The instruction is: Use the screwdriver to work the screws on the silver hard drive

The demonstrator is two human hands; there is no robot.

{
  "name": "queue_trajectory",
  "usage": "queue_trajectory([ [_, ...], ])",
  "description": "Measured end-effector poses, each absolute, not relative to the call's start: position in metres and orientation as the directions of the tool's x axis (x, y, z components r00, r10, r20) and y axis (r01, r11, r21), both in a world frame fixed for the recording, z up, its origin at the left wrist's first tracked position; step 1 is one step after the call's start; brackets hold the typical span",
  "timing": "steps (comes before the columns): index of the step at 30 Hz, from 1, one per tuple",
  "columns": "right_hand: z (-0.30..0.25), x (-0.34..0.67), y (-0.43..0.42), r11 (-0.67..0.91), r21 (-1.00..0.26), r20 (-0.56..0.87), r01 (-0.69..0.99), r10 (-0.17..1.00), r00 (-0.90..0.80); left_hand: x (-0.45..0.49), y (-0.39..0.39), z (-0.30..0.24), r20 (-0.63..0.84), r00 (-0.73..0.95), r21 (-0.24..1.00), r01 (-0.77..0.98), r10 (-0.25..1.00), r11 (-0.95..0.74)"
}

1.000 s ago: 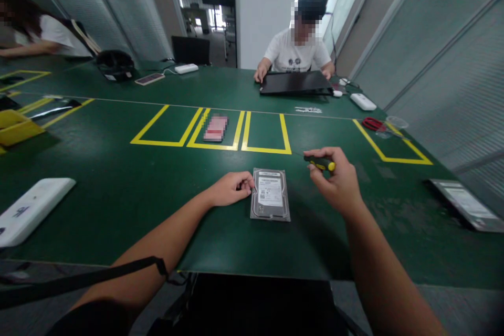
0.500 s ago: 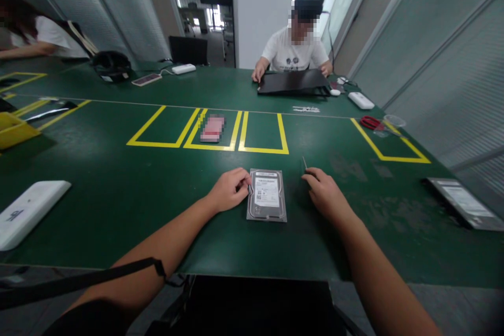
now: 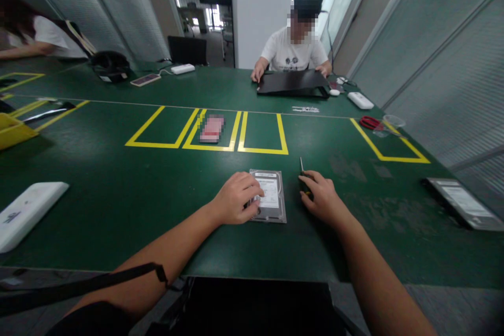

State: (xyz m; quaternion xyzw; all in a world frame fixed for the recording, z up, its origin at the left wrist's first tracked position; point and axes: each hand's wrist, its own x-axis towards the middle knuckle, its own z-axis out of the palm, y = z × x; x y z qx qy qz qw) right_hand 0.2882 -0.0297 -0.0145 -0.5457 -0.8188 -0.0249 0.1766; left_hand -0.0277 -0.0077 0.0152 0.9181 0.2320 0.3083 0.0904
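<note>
Nearest, just in from the middle of the worktop's point(image 3: 252, 260) front edge: left hand point(image 3: 239, 198) arched over the left part of a hard drive point(image 3: 274, 197) lying flat, fingers loosely curved, thumb apart from them; pressing or only hovering, impossible to tell. Just right of it, right hand point(image 3: 321, 194), fingers bent at the handle of a screwdriver point(image 3: 303, 181), shaft towards the far edge; pinching or merely touching, also unclear. Towards the front left corner, a white case point(image 3: 33, 212); at the right edge, a drive-like unit point(image 3: 462, 202) with a pale label. Farther in, yellow tape outlines point(image 3: 263, 151), with a pinkish item point(image 3: 211, 129), too pixelated to make out, inside the middle one of three. At the far edge, a person point(image 3: 293, 52) in a white shirt, both hands at a black panel point(image 3: 291, 83).
</note>
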Motion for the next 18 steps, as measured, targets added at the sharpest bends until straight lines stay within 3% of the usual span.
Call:
queue_trajectory([
  [8,-0.023,0.293,-0.028,0.413,-0.229,0.361,0.882,0.877,-0.317,-0.021,-0.016,0.020,0.407,0.852,0.210,0.264,0.330,-0.941],
  [14,-0.020,0.292,-0.028,0.424,-0.242,0.345,0.873,0.879,-0.331,-0.016,-0.020,0.017,0.294,0.892,0.143,0.314,0.344,-0.938],
  [18,-0.018,0.289,-0.029,0.398,-0.222,0.326,0.890,0.890,-0.317,-0.013,-0.023,0.013,0.293,0.878,0.110,0.362,0.379,-0.925],
])
